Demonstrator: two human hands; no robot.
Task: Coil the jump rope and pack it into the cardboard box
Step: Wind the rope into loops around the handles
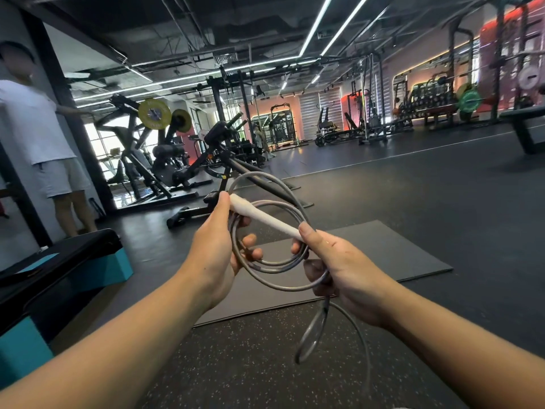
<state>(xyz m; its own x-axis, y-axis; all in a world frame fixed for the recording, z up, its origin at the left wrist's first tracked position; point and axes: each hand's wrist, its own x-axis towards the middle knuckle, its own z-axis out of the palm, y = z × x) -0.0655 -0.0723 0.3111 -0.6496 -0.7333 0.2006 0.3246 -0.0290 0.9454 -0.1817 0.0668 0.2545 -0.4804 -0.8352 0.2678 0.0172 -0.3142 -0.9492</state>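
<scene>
Above a dark floor mat, a left hand and right hand are clamping a springy grey jump rope in loose coils, pinching each end of its light white handle, probably the surest hold.

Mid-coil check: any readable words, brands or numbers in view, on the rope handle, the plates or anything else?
None can be read.
White foam jump rope handle: no print showing.
Yellow weight plate: lettering around its face, too blurred to read.
Green weight plate: markings too small and blurred to read.
</scene>
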